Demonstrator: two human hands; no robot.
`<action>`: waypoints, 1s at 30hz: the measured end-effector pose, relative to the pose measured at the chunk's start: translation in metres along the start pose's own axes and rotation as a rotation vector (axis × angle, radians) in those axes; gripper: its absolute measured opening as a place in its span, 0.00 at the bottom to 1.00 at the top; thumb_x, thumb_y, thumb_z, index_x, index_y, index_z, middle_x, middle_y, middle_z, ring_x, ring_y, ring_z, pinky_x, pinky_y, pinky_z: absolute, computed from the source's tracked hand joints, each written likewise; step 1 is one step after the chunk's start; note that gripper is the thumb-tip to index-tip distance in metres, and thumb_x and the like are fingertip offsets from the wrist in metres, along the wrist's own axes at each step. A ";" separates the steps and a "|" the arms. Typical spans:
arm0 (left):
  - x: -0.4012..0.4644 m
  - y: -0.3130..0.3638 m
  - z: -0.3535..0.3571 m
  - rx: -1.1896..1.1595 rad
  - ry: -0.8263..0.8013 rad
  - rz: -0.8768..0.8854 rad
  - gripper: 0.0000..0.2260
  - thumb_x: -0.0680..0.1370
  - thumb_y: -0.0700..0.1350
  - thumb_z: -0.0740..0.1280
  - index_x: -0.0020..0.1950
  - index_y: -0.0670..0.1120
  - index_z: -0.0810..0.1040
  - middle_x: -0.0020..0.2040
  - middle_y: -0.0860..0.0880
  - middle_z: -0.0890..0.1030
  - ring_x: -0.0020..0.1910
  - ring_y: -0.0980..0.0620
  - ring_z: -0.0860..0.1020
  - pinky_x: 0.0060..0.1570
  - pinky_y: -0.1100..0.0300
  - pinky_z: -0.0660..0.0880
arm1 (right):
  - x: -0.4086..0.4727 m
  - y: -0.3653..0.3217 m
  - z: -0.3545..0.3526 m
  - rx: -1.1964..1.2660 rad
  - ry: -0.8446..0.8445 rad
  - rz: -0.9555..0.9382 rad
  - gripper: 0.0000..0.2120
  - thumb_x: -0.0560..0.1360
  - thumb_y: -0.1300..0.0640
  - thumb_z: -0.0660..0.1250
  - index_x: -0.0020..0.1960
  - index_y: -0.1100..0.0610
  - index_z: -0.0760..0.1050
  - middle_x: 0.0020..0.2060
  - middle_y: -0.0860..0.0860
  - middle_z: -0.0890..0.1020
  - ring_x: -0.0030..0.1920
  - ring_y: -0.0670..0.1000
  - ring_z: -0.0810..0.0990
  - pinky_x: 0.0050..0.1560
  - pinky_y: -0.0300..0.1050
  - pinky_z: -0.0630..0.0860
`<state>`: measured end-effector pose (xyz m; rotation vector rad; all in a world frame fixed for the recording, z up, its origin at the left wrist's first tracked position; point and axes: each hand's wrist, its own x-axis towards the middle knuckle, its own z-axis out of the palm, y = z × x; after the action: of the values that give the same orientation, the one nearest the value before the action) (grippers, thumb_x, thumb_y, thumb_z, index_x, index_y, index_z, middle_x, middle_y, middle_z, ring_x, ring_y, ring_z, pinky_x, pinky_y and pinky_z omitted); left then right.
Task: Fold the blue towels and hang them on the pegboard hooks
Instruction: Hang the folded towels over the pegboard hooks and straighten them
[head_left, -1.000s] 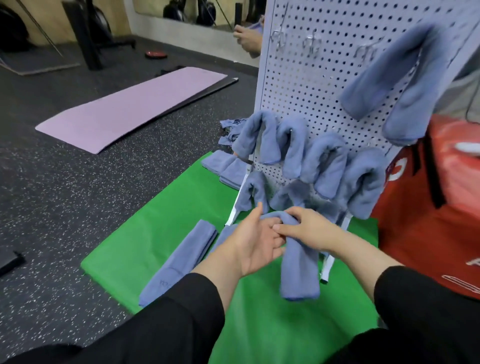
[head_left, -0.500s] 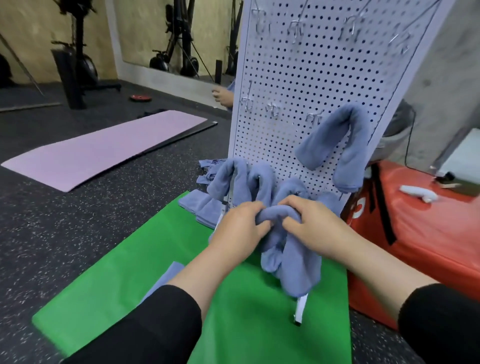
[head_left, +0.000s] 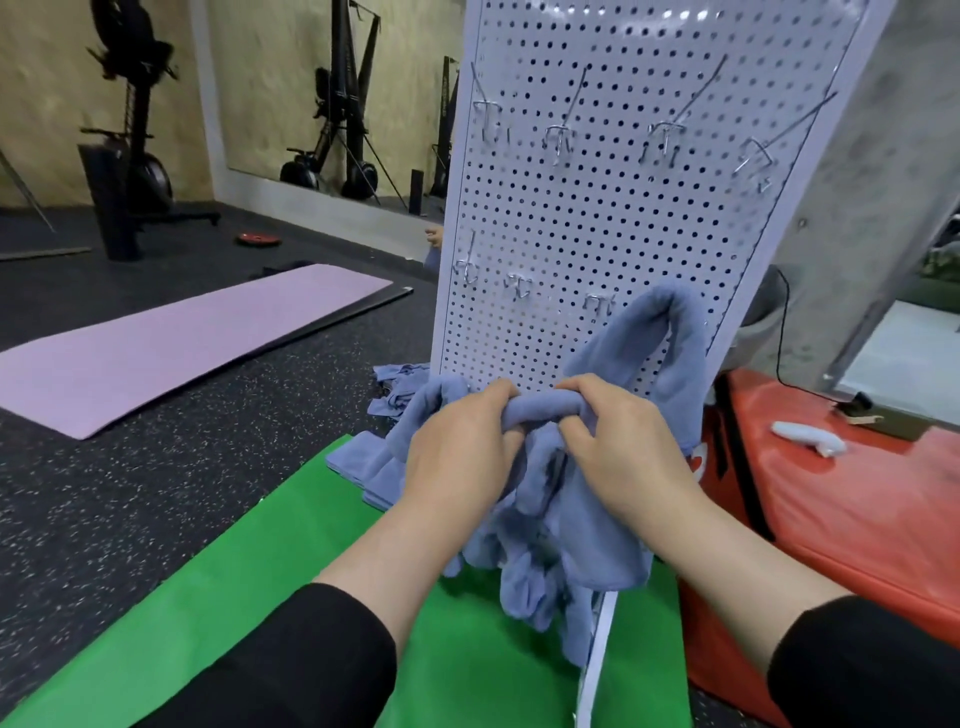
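Both hands hold one folded blue towel (head_left: 540, 408) up in front of the white pegboard (head_left: 623, 218). My left hand (head_left: 457, 452) grips its left part and my right hand (head_left: 618, 447) grips its right part, fingers curled over the fold. Its ends hang down below my hands. Another blue towel (head_left: 670, 332) hangs draped on a hook at the board's right. Bare metal hooks (head_left: 561, 137) stand in two rows above. Lower hung towels are mostly hidden behind my hands. More blue towels (head_left: 358, 462) lie on the green mat (head_left: 260, 597) at the board's left foot.
A red padded block (head_left: 841, 509) sits right of the pegboard with a small white object (head_left: 810, 441) on it. A pink exercise mat (head_left: 171, 338) lies on the dark speckled floor at left. Gym machines (head_left: 130, 145) and a mirror stand at the back wall.
My hands have lifted the folded towel higher against the pegboard. My view has tilted upward, so the upper rows of hooks now show.
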<state>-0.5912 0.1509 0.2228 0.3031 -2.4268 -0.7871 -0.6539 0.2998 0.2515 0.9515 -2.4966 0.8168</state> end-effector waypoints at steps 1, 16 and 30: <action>0.005 0.001 -0.001 -0.024 0.032 -0.017 0.05 0.80 0.49 0.62 0.54 0.53 0.75 0.46 0.51 0.82 0.48 0.43 0.79 0.43 0.50 0.75 | 0.005 0.000 0.000 0.014 0.004 0.009 0.13 0.76 0.62 0.65 0.59 0.51 0.78 0.45 0.47 0.80 0.47 0.49 0.76 0.46 0.44 0.67; 0.070 0.008 -0.021 -0.383 0.226 0.031 0.12 0.78 0.38 0.63 0.55 0.54 0.77 0.50 0.60 0.80 0.49 0.60 0.74 0.47 0.63 0.69 | 0.067 -0.011 -0.012 0.217 0.169 0.078 0.11 0.80 0.58 0.63 0.58 0.47 0.78 0.45 0.43 0.82 0.44 0.43 0.76 0.42 0.30 0.70; 0.157 -0.013 -0.006 -0.342 0.318 -0.025 0.14 0.81 0.38 0.57 0.60 0.51 0.77 0.54 0.51 0.80 0.51 0.48 0.77 0.51 0.50 0.75 | 0.163 -0.021 0.020 0.244 0.328 0.184 0.13 0.80 0.59 0.59 0.59 0.50 0.78 0.48 0.48 0.83 0.48 0.51 0.78 0.46 0.49 0.74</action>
<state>-0.7152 0.0791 0.2886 0.2987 -1.9581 -1.0587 -0.7582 0.1940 0.3252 0.6030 -2.2538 1.2484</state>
